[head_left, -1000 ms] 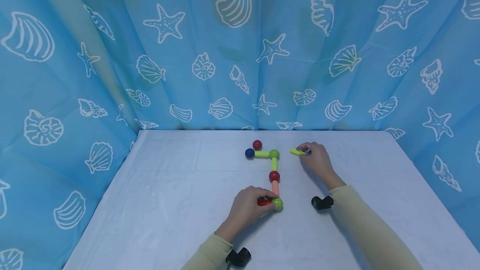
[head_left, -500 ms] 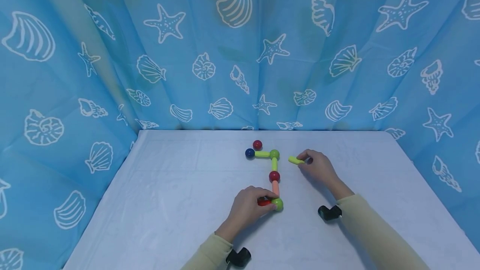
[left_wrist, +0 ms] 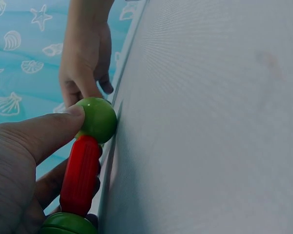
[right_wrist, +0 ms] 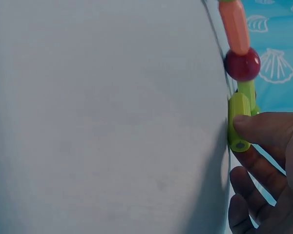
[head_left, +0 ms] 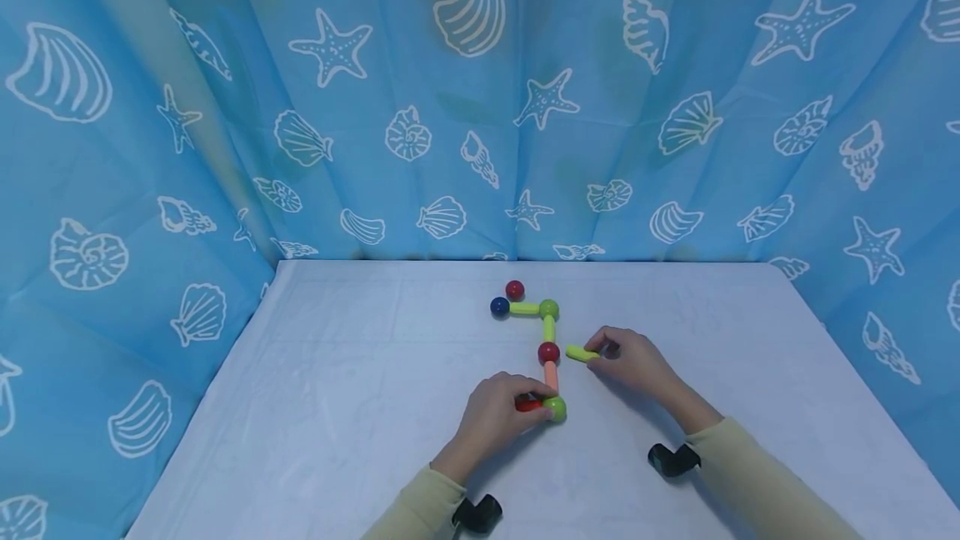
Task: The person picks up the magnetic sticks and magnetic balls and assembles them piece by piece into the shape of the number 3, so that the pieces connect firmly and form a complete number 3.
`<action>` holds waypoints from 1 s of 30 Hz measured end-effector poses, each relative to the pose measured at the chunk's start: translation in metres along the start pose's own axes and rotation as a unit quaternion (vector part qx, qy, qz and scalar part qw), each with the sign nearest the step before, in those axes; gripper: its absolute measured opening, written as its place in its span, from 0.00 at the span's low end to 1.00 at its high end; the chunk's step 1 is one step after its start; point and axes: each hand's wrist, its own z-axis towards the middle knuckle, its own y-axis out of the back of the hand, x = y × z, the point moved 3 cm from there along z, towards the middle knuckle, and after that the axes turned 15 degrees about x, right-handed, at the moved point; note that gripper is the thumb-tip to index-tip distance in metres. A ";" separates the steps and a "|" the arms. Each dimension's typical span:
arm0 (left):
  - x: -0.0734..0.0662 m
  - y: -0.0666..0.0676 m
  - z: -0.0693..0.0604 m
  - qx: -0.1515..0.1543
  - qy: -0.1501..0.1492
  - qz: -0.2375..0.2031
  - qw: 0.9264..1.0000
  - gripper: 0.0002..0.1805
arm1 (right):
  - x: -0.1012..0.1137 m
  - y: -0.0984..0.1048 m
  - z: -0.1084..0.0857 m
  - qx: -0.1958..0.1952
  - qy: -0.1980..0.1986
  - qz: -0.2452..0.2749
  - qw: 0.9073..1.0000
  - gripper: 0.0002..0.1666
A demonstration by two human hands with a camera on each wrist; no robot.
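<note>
On the table a chain of toy magnetic rods and balls runs from a blue ball (head_left: 499, 307) through a yellow-green rod (head_left: 524, 308), a green ball (head_left: 549, 308) and another rod to a red ball (head_left: 549, 352). From there an orange-pink rod (head_left: 551, 377) leads to the near green ball (head_left: 556, 409). My left hand (head_left: 491, 415) pinches this near ball; a red rod (left_wrist: 80, 173) joins it to another green ball (left_wrist: 68, 224) under the hand. Between thumb and fingers, my right hand (head_left: 633, 365) holds a loose yellow-green magnetic rod (right_wrist: 240, 122), its tip just right of the red ball.
A loose red ball (head_left: 514, 289) lies behind the blue ball. Black wrist cameras (head_left: 673, 460) hang beside both forearms. The white-covered table (head_left: 337, 407) ends at a blue shell-patterned curtain (head_left: 480, 107).
My right hand has come nearer and slightly left with the yellow-green rod, from beside the far green ball to beside the red ball. The left hand stays in place.
</note>
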 end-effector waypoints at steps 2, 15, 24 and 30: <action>0.001 0.000 0.000 0.000 0.002 0.000 1.000 0.15 | 0.001 -0.002 -0.002 -0.001 0.009 -0.010 1.000 0.11; 0.002 -0.001 0.002 0.005 0.002 0.000 1.000 0.15 | 0.004 -0.002 -0.007 -0.012 0.039 -0.035 0.999 0.11; 0.001 -0.001 0.001 0.004 -0.004 0.002 1.000 0.15 | 0.012 0.001 -0.006 -0.029 0.034 -0.030 0.999 0.12; 0.001 -0.001 0.001 0.005 -0.008 0.003 1.000 0.15 | 0.021 0.005 -0.003 -0.037 0.043 -0.022 0.998 0.11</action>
